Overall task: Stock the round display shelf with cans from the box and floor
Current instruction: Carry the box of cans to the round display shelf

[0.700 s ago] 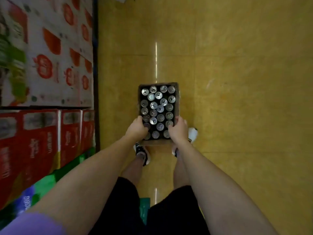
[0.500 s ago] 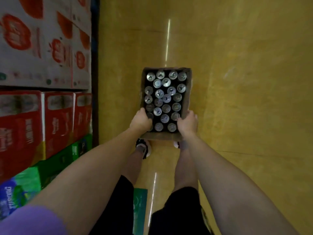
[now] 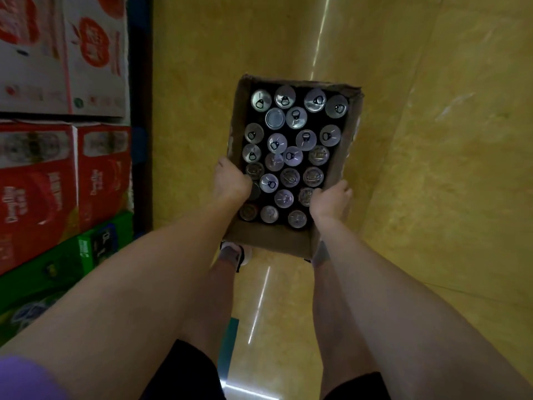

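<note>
An open brown cardboard box (image 3: 268,239) hangs in front of me above the yellow floor, a little tilted. Several upright cans (image 3: 291,145) with silver tops fill it. My left hand (image 3: 230,183) grips the box's left wall near the near end, fingers curled over the rim. My right hand (image 3: 330,202) grips the right wall opposite it, thumb inside the box. The round display shelf is out of view.
Stacked cartons stand along the left: white ones with red apples (image 3: 63,50), red ones (image 3: 57,180) and green ones (image 3: 54,267) below. The yellow tiled floor (image 3: 432,168) stretches ahead and to the right. My legs and shoes (image 3: 233,254) are under the box.
The box has come up off the floor in both hands and now looks larger and closer. The view has shifted, so the cartons on the left sit nearer.
</note>
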A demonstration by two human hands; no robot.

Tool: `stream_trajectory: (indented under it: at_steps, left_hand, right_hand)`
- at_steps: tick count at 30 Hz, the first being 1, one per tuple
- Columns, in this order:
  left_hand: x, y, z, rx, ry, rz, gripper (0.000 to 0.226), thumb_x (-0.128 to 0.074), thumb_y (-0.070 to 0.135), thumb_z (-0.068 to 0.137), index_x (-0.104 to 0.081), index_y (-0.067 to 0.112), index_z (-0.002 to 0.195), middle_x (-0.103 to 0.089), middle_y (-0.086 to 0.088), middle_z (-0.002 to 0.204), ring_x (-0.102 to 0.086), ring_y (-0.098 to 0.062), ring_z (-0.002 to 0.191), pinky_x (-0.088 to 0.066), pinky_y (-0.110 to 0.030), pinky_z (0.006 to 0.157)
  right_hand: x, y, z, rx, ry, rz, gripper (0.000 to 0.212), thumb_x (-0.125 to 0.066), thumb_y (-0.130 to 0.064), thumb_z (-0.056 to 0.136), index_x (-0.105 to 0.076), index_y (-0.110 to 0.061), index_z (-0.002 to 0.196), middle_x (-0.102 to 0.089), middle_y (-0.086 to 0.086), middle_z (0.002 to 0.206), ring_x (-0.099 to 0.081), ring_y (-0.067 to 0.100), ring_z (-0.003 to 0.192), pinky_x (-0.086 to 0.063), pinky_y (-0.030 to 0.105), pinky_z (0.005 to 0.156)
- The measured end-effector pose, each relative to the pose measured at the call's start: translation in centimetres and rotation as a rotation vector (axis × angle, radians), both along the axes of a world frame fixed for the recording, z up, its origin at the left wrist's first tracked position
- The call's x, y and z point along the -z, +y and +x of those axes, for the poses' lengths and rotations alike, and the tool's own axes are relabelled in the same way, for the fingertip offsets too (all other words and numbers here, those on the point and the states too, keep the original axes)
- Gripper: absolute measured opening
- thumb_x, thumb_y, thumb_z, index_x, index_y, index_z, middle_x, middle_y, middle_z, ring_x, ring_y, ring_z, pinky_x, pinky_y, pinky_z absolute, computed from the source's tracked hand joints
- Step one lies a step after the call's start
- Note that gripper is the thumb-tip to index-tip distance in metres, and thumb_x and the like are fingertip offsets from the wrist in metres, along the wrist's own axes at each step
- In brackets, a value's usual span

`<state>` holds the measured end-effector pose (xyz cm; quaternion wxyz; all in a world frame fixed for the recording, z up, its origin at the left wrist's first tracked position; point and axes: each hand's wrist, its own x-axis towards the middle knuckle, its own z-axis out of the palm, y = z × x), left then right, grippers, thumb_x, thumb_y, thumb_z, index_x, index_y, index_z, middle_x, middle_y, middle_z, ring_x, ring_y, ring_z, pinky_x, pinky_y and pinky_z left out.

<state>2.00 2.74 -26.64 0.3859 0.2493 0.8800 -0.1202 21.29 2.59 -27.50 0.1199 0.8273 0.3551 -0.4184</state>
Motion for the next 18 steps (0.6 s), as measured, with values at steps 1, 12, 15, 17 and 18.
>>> stream_trajectory:
  at_steps: [1,12,15,17,18]
  left_hand:
    - [0.5,0.1,-0.2,0.002,0.021,-0.001,0.053,-0.06,0.018,0.092,-0.035,0.0,0.134,-0.043,-0.02,0.14,-0.048,-0.039,0.125,-0.045,-0.046,0.098]
    - [3.8,1.1,-3.7,0.093,-0.081,-0.154,0.042,-0.048,0.033,0.1,-0.044,0.004,0.13,-0.055,-0.019,0.128,-0.055,-0.039,0.117,-0.047,-0.044,0.09]
    - [4.8,1.1,-4.5,0.041,-0.104,-0.213,0.047,-0.046,0.038,0.1,-0.049,0.002,0.13,-0.058,-0.021,0.125,-0.058,-0.039,0.113,-0.051,-0.043,0.092]
    - [5.3,0.7,-5.2,-0.031,-0.162,-0.226,0.05,-0.051,0.041,0.096,-0.054,0.002,0.127,-0.063,-0.021,0.119,-0.062,-0.039,0.104,-0.055,-0.046,0.09]
    - [5.5,0.6,-5.5,-0.063,-0.193,-0.226,0.05,-0.053,0.041,0.093,-0.056,0.003,0.126,-0.064,-0.02,0.116,-0.064,-0.038,0.1,-0.056,-0.047,0.088]
  right_hand:
    - [0.4,0.1,-0.1,-0.003,-0.014,0.002,0.048,-0.056,-0.027,0.095,-0.037,-0.006,0.134,-0.043,0.017,0.135,-0.049,0.039,0.119,-0.047,0.047,0.09]
    - [3.8,1.6,2.0,-0.142,-0.011,-0.158,0.053,-0.04,-0.051,0.098,-0.057,-0.004,0.118,-0.065,0.018,0.11,-0.06,0.038,0.104,-0.054,0.047,0.086]
    - [4.7,1.8,2.3,-0.081,0.01,-0.232,0.06,-0.04,-0.058,0.095,-0.061,-0.003,0.106,-0.067,0.016,0.097,-0.066,0.034,0.088,-0.058,0.047,0.078]
    - [5.1,2.2,2.7,0.001,0.028,-0.253,0.062,-0.04,-0.061,0.092,-0.059,-0.003,0.106,-0.066,0.015,0.097,-0.067,0.033,0.08,-0.06,0.046,0.073]
    - [5.2,2.4,2.9,0.017,0.037,-0.261,0.062,-0.04,-0.061,0.092,-0.057,-0.003,0.106,-0.066,0.015,0.096,-0.068,0.032,0.078,-0.06,0.045,0.071]
